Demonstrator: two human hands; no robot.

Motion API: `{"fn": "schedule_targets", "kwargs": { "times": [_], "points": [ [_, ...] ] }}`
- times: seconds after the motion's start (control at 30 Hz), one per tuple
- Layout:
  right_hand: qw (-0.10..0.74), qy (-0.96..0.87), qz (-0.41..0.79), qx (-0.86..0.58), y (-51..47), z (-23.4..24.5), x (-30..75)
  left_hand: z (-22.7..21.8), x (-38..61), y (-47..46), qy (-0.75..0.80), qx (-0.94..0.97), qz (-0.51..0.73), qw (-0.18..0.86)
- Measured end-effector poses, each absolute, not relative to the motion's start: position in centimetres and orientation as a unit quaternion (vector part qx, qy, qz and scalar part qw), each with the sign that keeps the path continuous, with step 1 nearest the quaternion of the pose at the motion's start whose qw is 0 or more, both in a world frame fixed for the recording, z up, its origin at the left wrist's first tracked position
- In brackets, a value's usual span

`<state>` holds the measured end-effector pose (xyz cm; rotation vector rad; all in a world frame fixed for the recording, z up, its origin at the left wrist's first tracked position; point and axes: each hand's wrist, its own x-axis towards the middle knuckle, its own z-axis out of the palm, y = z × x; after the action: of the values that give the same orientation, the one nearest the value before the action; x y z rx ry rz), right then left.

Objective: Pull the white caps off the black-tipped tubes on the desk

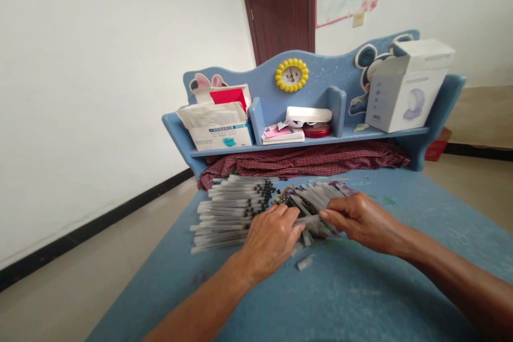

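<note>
Pen (308, 219) pinched endwise between left hand (269, 240) and right hand (358, 219), likely keeping it clear of the heap (315, 196) beside 1 stack (232, 208).

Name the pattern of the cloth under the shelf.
The cloth is red-and-dark plaid, clearest in the head view.

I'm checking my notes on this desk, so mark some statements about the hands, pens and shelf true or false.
1. The left hand and right hand pinch one grey pen tube between them. True.
2. The neat stack of grey pen tubes lies right of both hands. False: it lies left of them.
3. A yellow flower-shaped clock is on the blue wooden shelf. True.
4. The white cardboard box stands at the shelf's left end. False: it stands at the right end.
</note>
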<state>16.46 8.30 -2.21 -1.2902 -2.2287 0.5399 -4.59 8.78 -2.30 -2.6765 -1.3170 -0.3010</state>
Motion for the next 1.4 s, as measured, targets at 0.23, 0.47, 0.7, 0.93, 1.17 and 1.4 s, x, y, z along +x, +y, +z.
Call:
{"fn": "schedule_targets", "kwargs": {
  "times": [0.23,0.47,0.7,0.93,1.17,1.4],
  "points": [
    [0.308,-0.751,0.364,-0.456,8.6,-3.3,16.3,-2.6,-5.4,9.0,-0.382,-0.911,-0.154,0.039],
    [0.328,-0.701,0.453,-0.442,8.8,-3.7,16.9,-2.5,-5.5,9.1,-0.317,-0.915,-0.249,-0.024],
    [0.330,-0.669,0.500,-0.441,9.0,-3.7,17.4,-2.3,-6.5,10.2,-0.313,-0.909,-0.276,-0.004],
    [0.352,-0.684,0.490,-0.409,8.8,-3.9,17.5,-2.3,-6.6,10.5,-0.310,-0.914,-0.257,-0.050],
    [0.369,-0.708,0.432,-0.420,8.9,-3.8,17.8,-2.2,-6.5,10.5,-0.314,-0.912,-0.258,-0.058],
    [0.357,-0.707,0.411,-0.450,9.0,-3.9,17.5,-2.4,-6.4,10.6,-0.317,-0.913,-0.253,-0.047]
  ]
}}
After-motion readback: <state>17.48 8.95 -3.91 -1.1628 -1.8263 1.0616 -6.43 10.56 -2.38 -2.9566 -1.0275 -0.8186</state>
